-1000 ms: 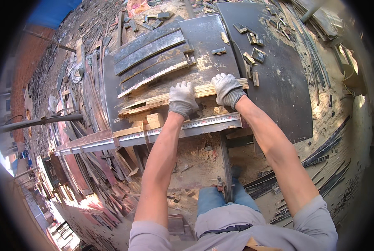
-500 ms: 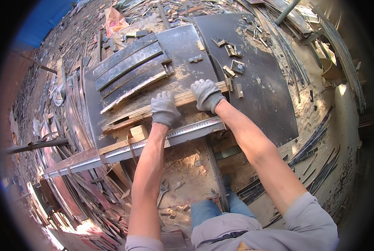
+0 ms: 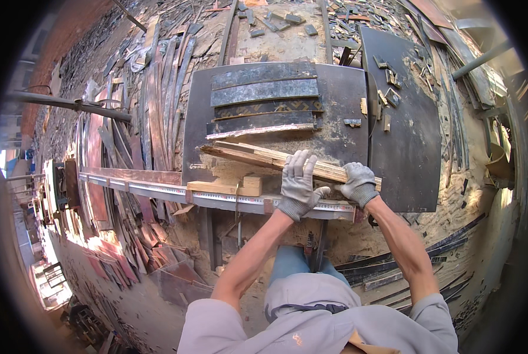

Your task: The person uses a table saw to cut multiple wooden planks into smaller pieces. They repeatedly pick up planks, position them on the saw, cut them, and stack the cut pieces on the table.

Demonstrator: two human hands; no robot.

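Observation:
Both my hands wear grey knit gloves. A narrow stack of plywood strips (image 3: 249,152) lies slantwise on the dark work table (image 3: 340,85), its left end rough and splintered. My left hand (image 3: 299,184) rests against the strips' near side, fingers stretched out over them and thumb apart. At the right end, my right hand (image 3: 359,183) has its fingers wrapped round the strips. Just beyond lie several dark-faced boards (image 3: 264,93), side by side. A pale wooden block (image 3: 252,186) sits left of my left hand, beside a rail with a measuring scale (image 3: 240,202) along the near edge.
A second dark panel (image 3: 402,159) adjoins on the right, with small wood offcuts (image 3: 392,97) and sawdust on it. Long scrap strips (image 3: 157,112) are heaped at the left. A metal pole (image 3: 69,103) juts in from the left, another pole (image 3: 482,61) from the right.
My view has turned, so the table now sits further right. The left hand has gone from a closed grip to outstretched fingers, nearer the right hand. The right hand still grips the strips.

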